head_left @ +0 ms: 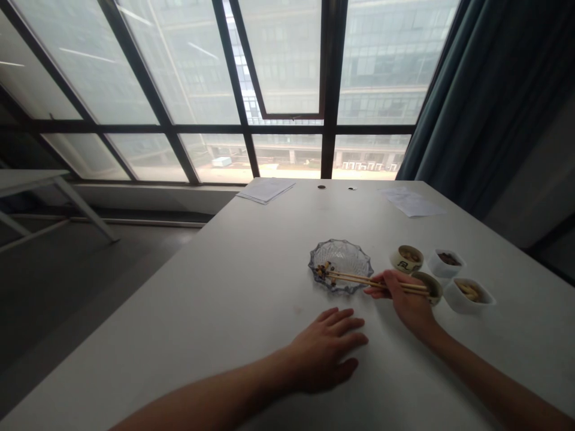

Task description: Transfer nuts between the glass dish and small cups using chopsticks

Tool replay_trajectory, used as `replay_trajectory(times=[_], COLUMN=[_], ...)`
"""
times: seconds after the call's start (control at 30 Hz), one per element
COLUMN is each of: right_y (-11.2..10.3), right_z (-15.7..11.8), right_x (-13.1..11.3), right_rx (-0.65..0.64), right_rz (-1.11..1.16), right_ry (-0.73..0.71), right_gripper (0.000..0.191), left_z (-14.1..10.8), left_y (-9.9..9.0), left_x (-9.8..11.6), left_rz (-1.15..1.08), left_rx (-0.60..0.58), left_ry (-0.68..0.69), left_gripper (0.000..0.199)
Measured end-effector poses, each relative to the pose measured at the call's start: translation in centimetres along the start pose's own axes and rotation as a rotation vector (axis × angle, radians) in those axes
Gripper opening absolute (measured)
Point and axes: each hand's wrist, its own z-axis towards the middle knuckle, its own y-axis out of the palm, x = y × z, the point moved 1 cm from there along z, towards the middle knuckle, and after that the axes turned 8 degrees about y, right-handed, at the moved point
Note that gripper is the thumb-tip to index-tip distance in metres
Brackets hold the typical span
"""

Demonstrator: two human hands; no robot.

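White table [224,311] before windows [287,60], blue curtain [453,102]; right fingers [392,278] gripping chopsticks [357,278], left fingers [353,340] loosely spread.

White table [215,281] is carrying the lot. Clear glass dish [350,254] is sitting mid-table. Right of it, two round bowls [401,265] and two white tubs [465,304] are standing close together, one bowl partly hidden. Paper stack [268,190] is lying far left, more paper [415,203] far right.

Two thin wooden chopsticks [354,278] reached over the clear, zigzag-edged glass bowl [353,257], tips at dark-and-yellow food bits [322,271].
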Motion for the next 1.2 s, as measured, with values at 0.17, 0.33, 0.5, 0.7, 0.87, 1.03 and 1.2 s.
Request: replay_trajectory(times=[0.17,0.33,0.5,0.7,0.87,1.03,1.2], right_y=[0.1,0.1,-1.5,-8.5,-14.6,-17.2,-17.8], right_z=[0.1,0.1,-1.1,-3.9,-6.6,-8.2,-8.9], right_x=[0.3,0.0,-1.8,-3.8,-4.2,-3.3,-2.3], right_rx=[0.040,0.109,0.170,0.342,0.538,0.641,0.627], right_rz=[0.026,0.042,0.045,0.066,0.136,0.180,0.174], right_ry=[0.007,-0.012,-0.037,-0.083,-0.101,-0.055,-0.034], right_gripper=[0.044,0.047,0.050,0.039,0.038,0.044,0.040], left_z=[0.0,0.0,0.0,0.1,0.3,0.3,0.1], left_y=[0.0,-0.2,-0.3,-0.5,-0.5,-0.3,0.0], left_x=[0.0,-0.1,-0.1,-0.1,-0.2,-0.5,-1.0], left_rz=[-0.001,-0.008,-0.015,-0.022,0.002,0.049,0.074], left_rx=[-0.001,-0.010,-0.009,-0.018,-0.037,-0.048,-0.049], left_ry=[0.000,-0.003,-0.005,-0.014,-0.019,-0.031,-0.033], left_gripper=[0.043,0.044,0.043,0.047,0.052,0.051,0.050])
